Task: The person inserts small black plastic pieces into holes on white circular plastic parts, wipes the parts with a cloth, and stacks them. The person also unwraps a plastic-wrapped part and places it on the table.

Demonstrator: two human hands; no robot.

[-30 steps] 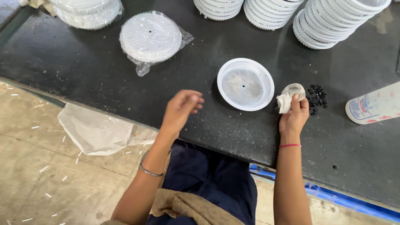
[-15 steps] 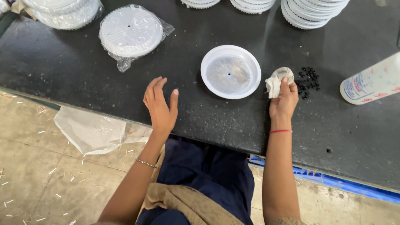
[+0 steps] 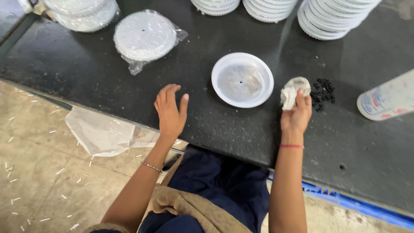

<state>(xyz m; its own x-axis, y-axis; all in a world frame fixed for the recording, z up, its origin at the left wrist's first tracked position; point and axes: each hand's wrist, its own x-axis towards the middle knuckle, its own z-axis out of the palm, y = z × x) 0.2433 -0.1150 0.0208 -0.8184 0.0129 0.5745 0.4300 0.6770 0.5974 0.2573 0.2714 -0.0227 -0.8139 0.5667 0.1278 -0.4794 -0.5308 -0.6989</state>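
Your right hand [image 3: 296, 113] clenches a crumpled white cloth wad [image 3: 292, 89] beside the shallow round white plastic dish [image 3: 242, 80]; your left hand [image 3: 170, 113] hovers, fingers released.

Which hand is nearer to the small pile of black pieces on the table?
Right. The right hand, holding a crumpled white cloth, is just beside the black pieces. The left hand is far away, beyond the white dish.

Workshop | stacks of white plastic discs [image 3: 332, 15] beyond the hands | dark worktable [image 3: 86, 73] | littered floor [image 3: 39, 181] below left
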